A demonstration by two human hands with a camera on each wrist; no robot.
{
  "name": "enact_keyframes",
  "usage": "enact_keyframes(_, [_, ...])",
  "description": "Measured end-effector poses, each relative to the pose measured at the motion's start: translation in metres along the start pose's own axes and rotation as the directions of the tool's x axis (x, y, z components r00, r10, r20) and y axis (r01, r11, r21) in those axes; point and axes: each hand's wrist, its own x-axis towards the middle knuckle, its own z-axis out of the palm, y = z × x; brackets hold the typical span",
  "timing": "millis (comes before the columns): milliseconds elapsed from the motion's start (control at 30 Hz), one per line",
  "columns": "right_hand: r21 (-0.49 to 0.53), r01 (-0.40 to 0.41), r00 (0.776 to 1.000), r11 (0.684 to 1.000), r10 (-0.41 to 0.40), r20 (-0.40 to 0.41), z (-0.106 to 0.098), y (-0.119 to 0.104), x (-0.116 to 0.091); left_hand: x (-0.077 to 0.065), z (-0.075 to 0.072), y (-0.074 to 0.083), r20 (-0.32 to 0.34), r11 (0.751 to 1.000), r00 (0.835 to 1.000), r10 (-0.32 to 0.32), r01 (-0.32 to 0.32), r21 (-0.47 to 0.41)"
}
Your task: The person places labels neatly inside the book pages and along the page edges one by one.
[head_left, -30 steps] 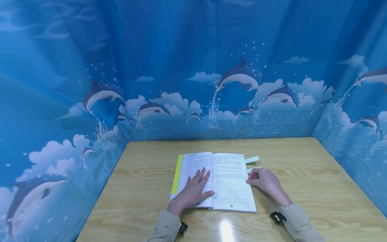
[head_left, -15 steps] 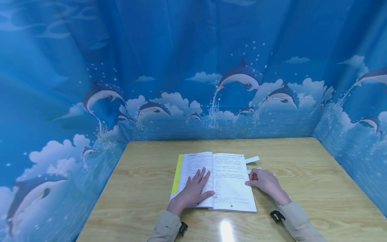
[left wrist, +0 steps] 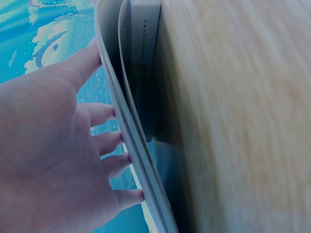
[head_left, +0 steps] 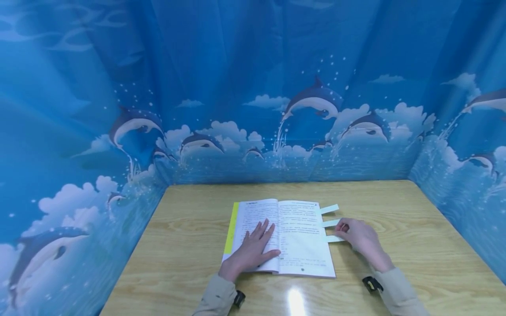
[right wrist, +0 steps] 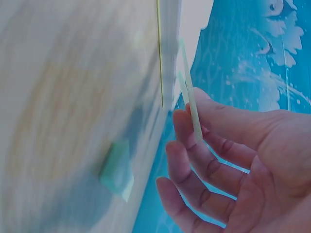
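Observation:
An open book (head_left: 304,245) with printed pages lies on the table. My left hand (head_left: 253,248) presses its left page with fingers spread. Three pale green paper strips stick out past the right page's edge: an upper strip (head_left: 329,209), a middle strip (head_left: 331,223) and a lower strip (head_left: 334,238). At the outer end of the lower one is my right hand (head_left: 360,239). In the right wrist view, a thin pale paper strip (right wrist: 195,116) is pinched between its thumb and index finger, the other fingers loosely bent. From the left wrist view the book's thick edge (left wrist: 129,121) shows beside my fingers.
The wooden table (head_left: 189,228) extends around the book. A small green block-like thing (right wrist: 117,170) rests on the tabletop in the right wrist view. Behind the table hangs a blue dolphin-print curtain (head_left: 237,87).
My right hand has moved right, away from the page edge, along the lower strip, which now shows. The middle strip is less covered. The left hand and book stay put.

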Motion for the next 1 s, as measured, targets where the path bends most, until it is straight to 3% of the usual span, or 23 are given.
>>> enact_keyframes(267, [-0.013,0.009,0.994,1.0,-0.01,-0.113,-0.017,0.016,-0.007,0.001,0.0,-0.001,0.004,1.0,1.0,-0.006,0.006,-0.007])
enact_keyframes(433, [-0.028,0.022,0.99,0.999,-0.026,-0.142,-0.023,0.026,-0.011,0.001,0.0,0.0,0.003,1.0,1.0,-0.004,0.004,-0.01])
enact_keyframes(600, [-0.053,0.017,0.996,0.998,-0.022,-0.09,-0.024,0.033,-0.014,0.0,0.0,0.0,0.002,1.0,1.0,-0.001,0.001,-0.008])
enact_keyframes(1000, [-0.099,0.118,0.993,0.988,-0.115,0.039,-0.02,0.045,-0.021,0.0,0.0,0.001,0.001,1.0,1.0,-0.001,0.001,-0.008])
